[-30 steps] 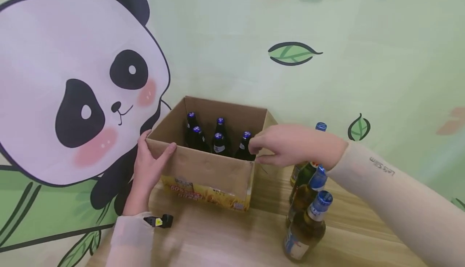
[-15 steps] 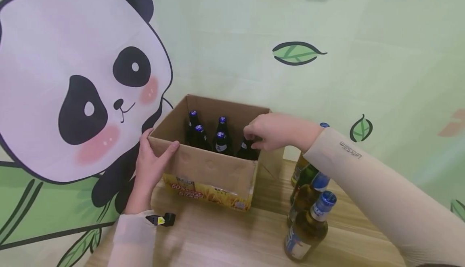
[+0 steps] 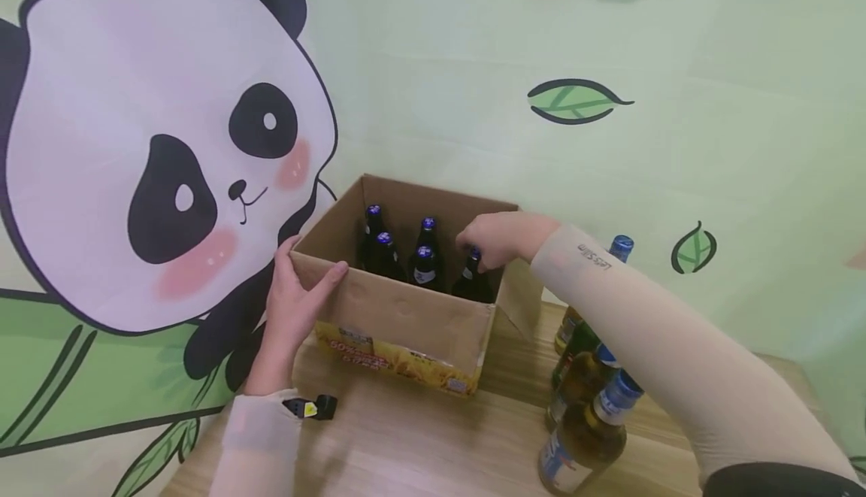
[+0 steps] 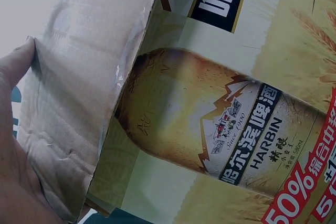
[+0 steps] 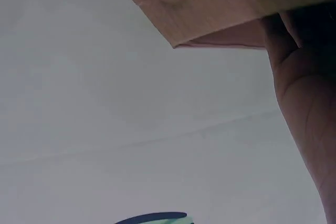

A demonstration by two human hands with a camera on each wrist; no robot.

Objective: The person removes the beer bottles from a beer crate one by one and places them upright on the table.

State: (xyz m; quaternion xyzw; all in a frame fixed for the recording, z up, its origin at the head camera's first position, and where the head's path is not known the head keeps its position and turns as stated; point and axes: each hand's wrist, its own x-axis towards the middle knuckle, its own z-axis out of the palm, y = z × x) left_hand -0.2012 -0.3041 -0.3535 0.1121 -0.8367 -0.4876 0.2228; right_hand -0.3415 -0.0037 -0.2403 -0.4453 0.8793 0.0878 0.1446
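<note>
The left front corner of the cardboard box (image 3: 406,316) is gripped by the left hand (image 3: 295,307), its thumb laid on the front wall. Inside, near the right end, the dark bottle (image 3: 468,286) is pinched near its top by the curled fingers of the right hand (image 3: 498,239). Four other bottles (image 3: 425,277) are held beside it. A row of bottles (image 3: 583,440) is set on the table (image 3: 399,444).
</note>
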